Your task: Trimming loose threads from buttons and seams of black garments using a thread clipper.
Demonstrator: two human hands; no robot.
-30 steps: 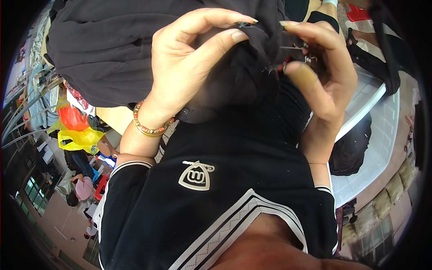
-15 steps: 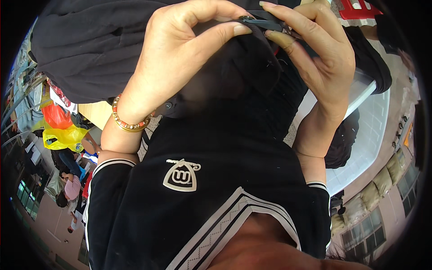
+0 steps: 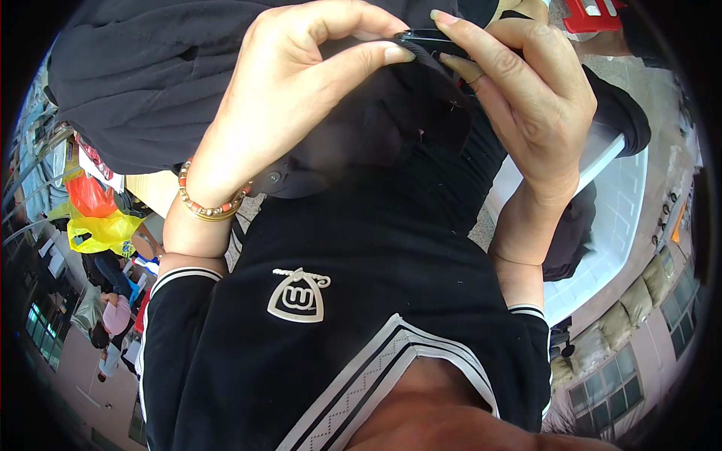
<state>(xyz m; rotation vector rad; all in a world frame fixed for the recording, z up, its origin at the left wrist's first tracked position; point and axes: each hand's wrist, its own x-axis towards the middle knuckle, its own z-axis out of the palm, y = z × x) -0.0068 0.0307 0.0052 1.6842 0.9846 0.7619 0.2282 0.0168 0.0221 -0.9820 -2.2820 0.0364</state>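
Observation:
My left hand (image 3: 301, 98), with a beaded bracelet (image 3: 210, 207) on the wrist, pinches a fold of black fabric (image 3: 421, 113) between thumb and forefinger. My right hand (image 3: 526, 105) grips the same fold from the right, and its fingertips meet the left thumb on a thin dark edge (image 3: 421, 35) near the top. More of the dark garment (image 3: 135, 83) spreads across the upper left. Below the hands is my own black shirt with a white emblem (image 3: 299, 295). The cloth hides whatever lies inside the fold.
A white panelled surface (image 3: 613, 218) lies at the right with a dark cloth bundle (image 3: 571, 233) on it. A yellow bag (image 3: 98, 229) and an orange bag (image 3: 90, 195) sit at the left. A red object (image 3: 594, 11) is at the top right.
Both hands have risen and come closer together on the fold. A thin metal tool seen at my right fingers a second ago no longer shows.

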